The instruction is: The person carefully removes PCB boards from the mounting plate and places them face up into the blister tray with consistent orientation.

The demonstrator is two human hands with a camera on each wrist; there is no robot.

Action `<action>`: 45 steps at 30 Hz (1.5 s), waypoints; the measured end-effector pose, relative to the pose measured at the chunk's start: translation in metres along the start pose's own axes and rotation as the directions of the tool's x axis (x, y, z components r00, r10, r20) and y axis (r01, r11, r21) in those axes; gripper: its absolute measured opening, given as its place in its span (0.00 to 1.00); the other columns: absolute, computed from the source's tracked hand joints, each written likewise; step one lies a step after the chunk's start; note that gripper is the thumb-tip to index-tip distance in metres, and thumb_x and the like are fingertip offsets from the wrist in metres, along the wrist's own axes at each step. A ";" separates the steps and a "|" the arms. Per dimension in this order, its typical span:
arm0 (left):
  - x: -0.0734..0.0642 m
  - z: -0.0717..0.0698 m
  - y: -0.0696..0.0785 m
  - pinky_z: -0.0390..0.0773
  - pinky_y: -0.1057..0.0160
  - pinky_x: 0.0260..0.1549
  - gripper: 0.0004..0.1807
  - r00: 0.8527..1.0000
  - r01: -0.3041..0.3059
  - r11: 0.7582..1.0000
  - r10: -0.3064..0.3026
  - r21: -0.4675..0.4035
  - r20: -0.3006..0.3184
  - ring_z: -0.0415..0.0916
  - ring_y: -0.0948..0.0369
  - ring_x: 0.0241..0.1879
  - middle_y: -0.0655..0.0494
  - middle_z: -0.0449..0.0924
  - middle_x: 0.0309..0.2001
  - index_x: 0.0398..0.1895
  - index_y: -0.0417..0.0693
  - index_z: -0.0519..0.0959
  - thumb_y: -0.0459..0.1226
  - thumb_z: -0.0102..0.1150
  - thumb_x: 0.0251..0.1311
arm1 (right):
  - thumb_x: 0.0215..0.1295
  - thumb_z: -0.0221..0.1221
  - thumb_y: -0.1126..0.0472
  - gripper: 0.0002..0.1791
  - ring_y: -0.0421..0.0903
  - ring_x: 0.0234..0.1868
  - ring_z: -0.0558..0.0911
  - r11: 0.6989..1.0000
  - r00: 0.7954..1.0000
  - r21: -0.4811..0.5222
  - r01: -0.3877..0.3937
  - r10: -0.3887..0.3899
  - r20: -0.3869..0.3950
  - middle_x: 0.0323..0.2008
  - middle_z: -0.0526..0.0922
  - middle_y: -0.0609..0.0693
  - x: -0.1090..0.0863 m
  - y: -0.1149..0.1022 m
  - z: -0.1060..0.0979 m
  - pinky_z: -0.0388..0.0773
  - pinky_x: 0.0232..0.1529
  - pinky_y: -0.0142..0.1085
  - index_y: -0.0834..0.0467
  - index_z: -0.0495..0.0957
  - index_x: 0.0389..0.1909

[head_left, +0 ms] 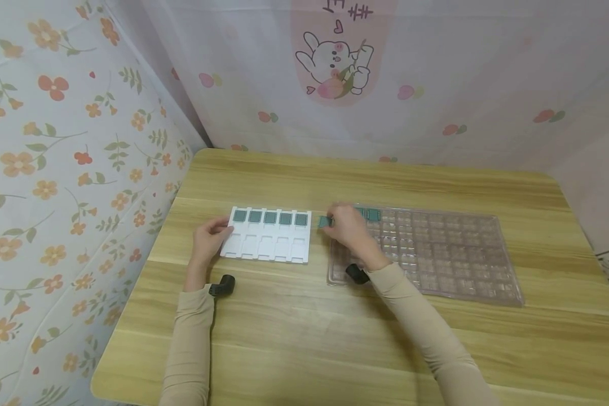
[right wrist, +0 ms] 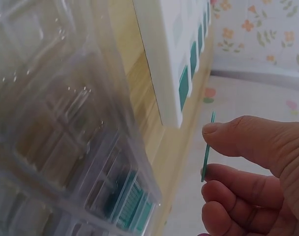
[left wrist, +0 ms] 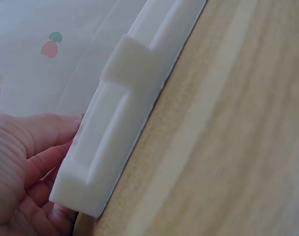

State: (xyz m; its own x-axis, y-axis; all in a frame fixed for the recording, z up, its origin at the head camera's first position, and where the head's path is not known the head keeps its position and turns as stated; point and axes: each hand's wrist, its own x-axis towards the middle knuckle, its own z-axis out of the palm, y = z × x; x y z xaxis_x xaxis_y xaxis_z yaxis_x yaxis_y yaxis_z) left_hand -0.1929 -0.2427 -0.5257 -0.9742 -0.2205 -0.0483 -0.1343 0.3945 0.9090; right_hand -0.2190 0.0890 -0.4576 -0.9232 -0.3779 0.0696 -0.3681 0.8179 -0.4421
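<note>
My left hand (head_left: 208, 242) holds the left edge of a white tray (head_left: 265, 232), thumb at its rim and the other fingers lower at the side. A row of small green square circuit boards (head_left: 270, 217) fills the tray's far pockets, while bare pockets form the near row. Between the white tray and a clear plastic tray (head_left: 457, 243), my right hand (head_left: 352, 230) pinches one green circuit board (right wrist: 207, 153) by its edges, thumb against fingers. The right wrist view shows that board edge-on, apart from both trays. More green boards (head_left: 373, 215) lie in the clear tray's far left corner.
Both trays lie on a wood-grain table (head_left: 284, 327). Black wrist devices (head_left: 223, 286) are worn on both arms. A patterned curtain (head_left: 264, 84) hangs behind the table, and a floral one (head_left: 56, 197) at the left.
</note>
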 end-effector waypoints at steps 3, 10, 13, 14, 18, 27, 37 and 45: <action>-0.001 0.000 0.000 0.71 0.75 0.30 0.17 1.000 0.003 1.000 -0.003 -0.009 0.000 0.73 0.61 0.35 0.37 0.79 0.42 0.49 0.35 0.79 0.31 0.62 0.56 | 0.50 0.68 0.63 0.13 0.49 0.31 0.79 1.000 1.000 -0.009 0.006 -0.006 -0.010 0.35 0.82 0.58 0.000 0.004 -0.001 0.77 0.31 0.37 0.68 0.82 0.34; -0.002 0.001 0.001 0.71 0.74 0.32 0.17 1.000 0.002 1.000 -0.002 -0.008 0.003 0.73 0.58 0.37 0.38 0.79 0.43 0.50 0.35 0.78 0.31 0.61 0.56 | 0.51 0.68 0.63 0.13 0.46 0.25 0.73 1.000 1.000 -0.006 -0.013 0.013 0.001 0.32 0.80 0.59 -0.004 0.016 -0.003 0.74 0.26 0.35 0.67 0.82 0.36; -0.002 0.001 0.002 0.70 0.74 0.32 0.17 1.000 -0.001 1.000 0.001 0.000 0.002 0.73 0.58 0.37 0.38 0.79 0.43 0.50 0.35 0.78 0.31 0.61 0.57 | 0.52 0.67 0.64 0.13 0.47 0.27 0.76 1.000 1.000 -0.003 -0.021 0.021 0.009 0.34 0.80 0.60 -0.006 0.020 -0.005 0.76 0.28 0.36 0.68 0.82 0.37; -0.002 0.000 0.002 0.70 0.74 0.32 0.17 1.000 -0.001 1.000 0.001 0.001 0.002 0.73 0.58 0.38 0.38 0.79 0.44 0.51 0.36 0.78 0.31 0.61 0.57 | 0.52 0.67 0.64 0.13 0.48 0.28 0.77 1.000 1.000 -0.003 -0.018 0.018 0.008 0.35 0.81 0.60 -0.007 0.021 -0.005 0.77 0.29 0.36 0.69 0.81 0.37; -0.002 0.001 0.002 0.70 0.74 0.32 0.17 1.000 0.007 1.000 -0.007 0.005 0.002 0.73 0.57 0.38 0.39 0.79 0.44 0.51 0.36 0.78 0.32 0.61 0.58 | 0.52 0.66 0.65 0.14 0.50 0.32 0.79 0.999 1.000 0.021 -0.024 0.024 0.009 0.37 0.81 0.61 -0.009 0.026 -0.007 0.78 0.32 0.38 0.69 0.81 0.38; -0.001 0.001 0.000 0.71 0.74 0.31 0.17 1.000 0.015 1.000 -0.015 -0.009 0.003 0.73 0.58 0.37 0.39 0.79 0.44 0.51 0.37 0.78 0.32 0.61 0.57 | 0.53 0.66 0.64 0.14 0.49 0.29 0.77 0.998 0.997 0.003 -0.066 0.066 0.028 0.36 0.80 0.62 -0.013 0.037 -0.011 0.76 0.28 0.37 0.70 0.81 0.39; 0.000 0.001 0.000 0.71 0.74 0.30 0.18 1.000 0.019 1.000 -0.019 -0.003 0.010 0.73 0.59 0.38 0.39 0.79 0.45 0.52 0.37 0.78 0.32 0.61 0.57 | 0.53 0.66 0.65 0.15 0.51 0.31 0.78 0.997 0.996 0.013 -0.078 0.078 0.036 0.36 0.80 0.62 -0.017 0.050 -0.016 0.77 0.30 0.38 0.71 0.80 0.38; 0.000 0.001 0.000 0.71 0.74 0.30 0.17 1.000 0.010 1.000 -0.010 0.002 0.003 0.73 0.62 0.35 0.38 0.79 0.44 0.51 0.37 0.78 0.32 0.61 0.57 | 0.53 0.66 0.65 0.16 0.51 0.32 0.79 0.995 0.993 0.001 -0.100 0.100 0.063 0.37 0.80 0.63 -0.019 0.061 -0.018 0.77 0.32 0.40 0.71 0.80 0.40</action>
State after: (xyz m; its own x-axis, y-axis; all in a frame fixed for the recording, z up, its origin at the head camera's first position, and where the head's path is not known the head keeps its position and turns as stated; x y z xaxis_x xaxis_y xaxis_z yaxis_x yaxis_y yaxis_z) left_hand -0.1928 -0.2422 -0.5265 -0.9732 -0.2223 -0.0586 -0.1447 0.3939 0.9077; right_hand -0.2258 0.1542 -0.4704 -0.9465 -0.3211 -0.0315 -0.2739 0.8511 -0.4478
